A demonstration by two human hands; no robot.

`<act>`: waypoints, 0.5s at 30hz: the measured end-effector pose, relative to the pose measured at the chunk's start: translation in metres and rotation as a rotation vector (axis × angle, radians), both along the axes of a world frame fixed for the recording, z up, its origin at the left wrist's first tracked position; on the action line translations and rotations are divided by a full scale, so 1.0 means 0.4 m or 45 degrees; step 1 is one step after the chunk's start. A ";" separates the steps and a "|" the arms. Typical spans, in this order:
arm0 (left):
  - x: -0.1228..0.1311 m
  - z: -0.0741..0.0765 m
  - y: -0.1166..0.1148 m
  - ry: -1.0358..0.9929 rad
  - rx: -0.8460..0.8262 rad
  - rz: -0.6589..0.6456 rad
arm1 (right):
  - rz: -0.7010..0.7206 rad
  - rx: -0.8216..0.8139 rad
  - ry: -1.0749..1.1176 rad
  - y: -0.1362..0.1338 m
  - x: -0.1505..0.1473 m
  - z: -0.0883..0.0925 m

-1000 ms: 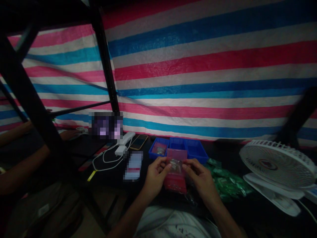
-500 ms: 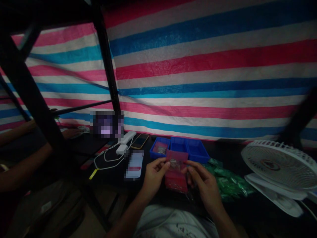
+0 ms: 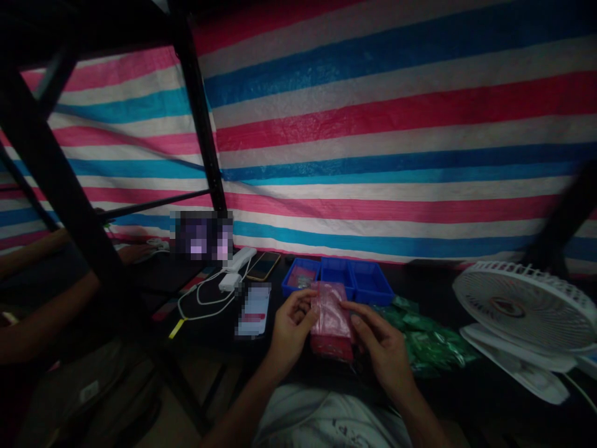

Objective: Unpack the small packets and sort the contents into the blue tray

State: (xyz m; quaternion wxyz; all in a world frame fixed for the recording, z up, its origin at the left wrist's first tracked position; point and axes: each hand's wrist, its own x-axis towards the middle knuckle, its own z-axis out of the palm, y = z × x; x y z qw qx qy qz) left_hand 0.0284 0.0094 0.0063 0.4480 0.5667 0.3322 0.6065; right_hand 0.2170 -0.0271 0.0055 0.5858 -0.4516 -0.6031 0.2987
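Observation:
A pink translucent plastic bag hangs between my hands, with a darker red lower part and a crumpled surface. My left hand pinches its left edge, and my right hand holds its right edge. Whatever lies inside the bag cannot be made out. Just behind the bag stands a blue compartment tray, with small items in its left compartment. The bag hides part of the tray's front.
Green foil packets lie to the right, beside a white desk fan. A phone, white charger and cables lie left. A co-worker's arm and black shelf frame stand left, before a striped tarp.
The small clear packet seen at the bag's middle earlier no longer shows. The bag now looks smoother and fuller, and my right hand has shifted slightly lower on its edge.

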 end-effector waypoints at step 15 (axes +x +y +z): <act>0.002 -0.021 0.014 -0.046 -0.058 0.031 | -0.093 0.069 0.145 0.030 -0.023 -0.027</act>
